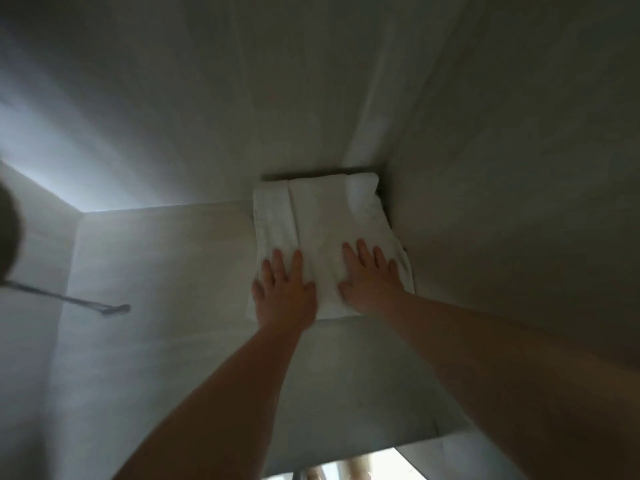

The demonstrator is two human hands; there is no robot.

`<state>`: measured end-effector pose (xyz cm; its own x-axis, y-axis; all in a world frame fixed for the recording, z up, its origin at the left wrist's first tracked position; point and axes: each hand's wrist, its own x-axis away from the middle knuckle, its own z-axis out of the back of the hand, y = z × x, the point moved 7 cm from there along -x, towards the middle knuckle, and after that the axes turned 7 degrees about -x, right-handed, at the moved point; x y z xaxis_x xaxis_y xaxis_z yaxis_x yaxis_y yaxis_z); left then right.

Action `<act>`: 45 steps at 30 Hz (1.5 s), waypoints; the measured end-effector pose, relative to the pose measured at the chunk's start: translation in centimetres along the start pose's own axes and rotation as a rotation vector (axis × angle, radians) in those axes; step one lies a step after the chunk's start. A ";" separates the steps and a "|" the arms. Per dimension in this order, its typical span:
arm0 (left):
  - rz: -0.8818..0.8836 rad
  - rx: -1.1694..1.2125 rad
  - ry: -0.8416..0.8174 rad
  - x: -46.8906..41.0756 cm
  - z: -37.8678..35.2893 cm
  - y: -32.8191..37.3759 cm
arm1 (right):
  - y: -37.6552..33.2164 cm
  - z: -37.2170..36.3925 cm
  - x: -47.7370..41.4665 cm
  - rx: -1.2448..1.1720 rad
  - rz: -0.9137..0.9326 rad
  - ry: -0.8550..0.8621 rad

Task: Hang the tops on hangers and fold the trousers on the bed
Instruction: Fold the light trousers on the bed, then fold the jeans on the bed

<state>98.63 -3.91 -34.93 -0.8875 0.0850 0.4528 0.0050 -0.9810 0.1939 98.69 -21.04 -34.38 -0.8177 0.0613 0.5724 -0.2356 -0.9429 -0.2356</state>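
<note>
A folded white garment lies on a pale shelf inside a wardrobe, pushed into the back right corner. Whether it is trousers or a top I cannot tell. My left hand rests flat on its near left part, fingers spread. My right hand lies flat on its near right part, fingers spread too. Both palms press down on the cloth and neither hand grips it. The bed and hangers are out of view.
The wardrobe's right side wall stands right next to the garment. A grey metal rail runs in from the left below shelf level. A dark blurred shape sits at the left edge. The shelf's front edge is near the bottom.
</note>
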 end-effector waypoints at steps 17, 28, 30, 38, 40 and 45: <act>0.057 0.616 -0.136 20.2 1.8 -3.7 | -1.4 -5.1 23.6 -0.369 -0.051 -0.144; 0.025 0.633 0.054 33.6 3.7 -2.9 | -2.5 -2.3 34.5 -0.181 0.321 0.027; 0.035 0.643 0.122 36.1 4.3 -2.5 | -2.6 -2.1 36.1 -0.170 0.398 0.044; 0.202 0.679 0.376 48.0 2.3 -0.2 | -1.2 -1.9 42.6 -0.091 0.722 0.037; 0.265 0.689 0.426 51.1 0.4 0.3 | -0.5 -2.9 44.5 -0.085 0.778 -0.001; 0.423 0.721 0.488 59.7 -5.1 1.3 | 0.2 -6.0 49.4 -0.164 0.889 -0.136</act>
<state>43.29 -1.02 -12.05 -0.8403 -0.4917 0.2285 0.5052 -0.5572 0.6590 55.13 -16.24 -10.85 -0.6666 -0.7146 0.2119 0.3715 -0.5650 -0.7367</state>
